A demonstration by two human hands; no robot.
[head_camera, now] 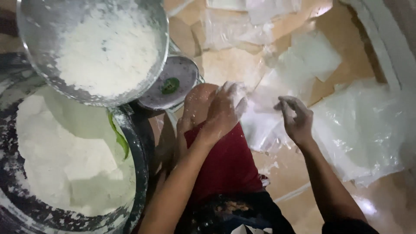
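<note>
Reaching over the raised knee, the left hand curls around a thin clear plastic bag and pinches its top edge, while the right hand hovers just beside it, fingers half bent and holding nothing that shows. The bag lies between the two hands and trails down onto the floor. It looks very light, limp and slippery, likely to cling to floury fingers and tear if pulled hard, so the open rim seems the best place to grip. More plastic sheets lie spread beyond the right hand on the smooth tan floor. Well to the left of the left hand stand a big basin of flour and a metal bowl on a scale. The room is dim.
</note>
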